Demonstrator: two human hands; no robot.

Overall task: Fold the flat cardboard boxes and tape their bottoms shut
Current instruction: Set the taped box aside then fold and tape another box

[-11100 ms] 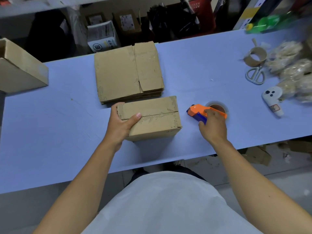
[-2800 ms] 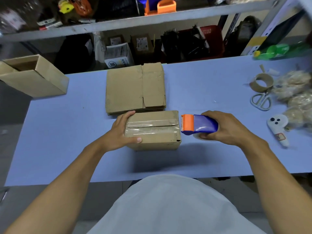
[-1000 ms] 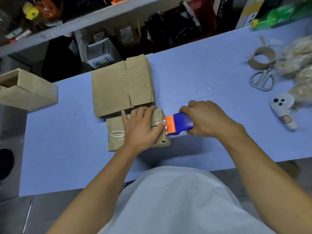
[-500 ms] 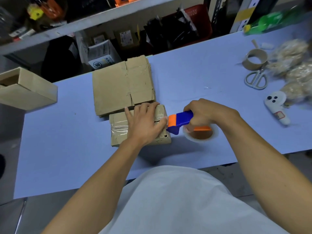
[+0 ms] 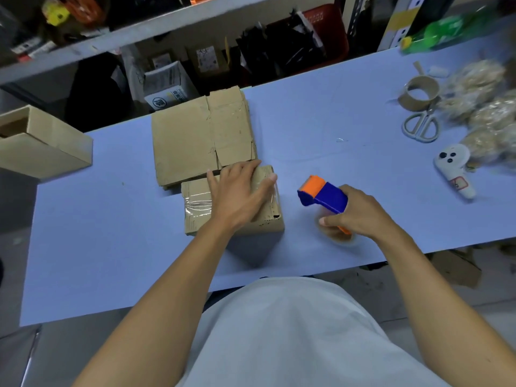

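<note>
Head view: right hand (image 5: 360,212) grips the tape dispenser (image 5: 324,194), now pulled clear of the box (image 5: 233,202). Left hand (image 5: 241,191) stays pressed flat on its taped top.

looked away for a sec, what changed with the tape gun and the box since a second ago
The right hand has pulled the tape dispenser off the folded box, rightward, leaving a gap; it keeps its grip. The left hand stays pressed flat on the taped top. The stack of flat boxes has not moved.
</note>
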